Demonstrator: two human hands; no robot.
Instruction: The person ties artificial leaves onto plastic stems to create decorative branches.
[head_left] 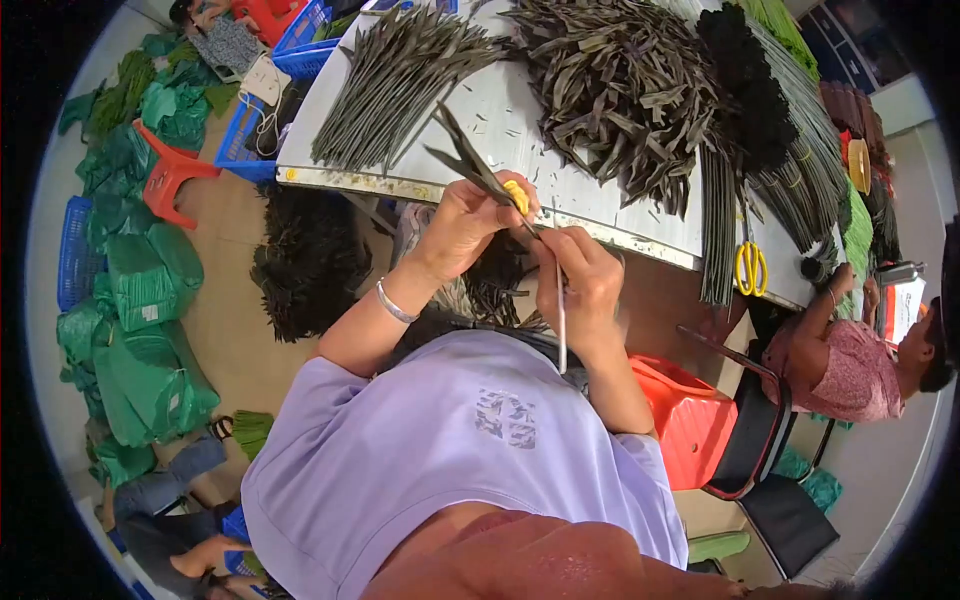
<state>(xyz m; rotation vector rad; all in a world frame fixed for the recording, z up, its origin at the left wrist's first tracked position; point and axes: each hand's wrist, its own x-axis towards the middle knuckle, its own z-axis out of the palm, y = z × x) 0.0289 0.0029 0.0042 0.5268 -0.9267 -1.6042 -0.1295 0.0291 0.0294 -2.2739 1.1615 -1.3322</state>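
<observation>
A: In the head view, what do the hands have?
B: The left hand pinches a dark leaf, with a small yellow piece at its fingertips; I can't make out what that is. The right hand is closed on a thin stem, its pale end poking out below.
A: Are leaf and stem joined?
B: Can't tell; the fingers cover much of that stretch.
A: Anything else obscured?
B: The blades of the yellow-handled scissors blur into dark stems. The leaf heap is cut off at the top.
A: Edges and room?
B: Leaf and stem are held by the white table's front edge. A bare, scrap-dotted strip separates the heap from the stem bundle on the left.
</observation>
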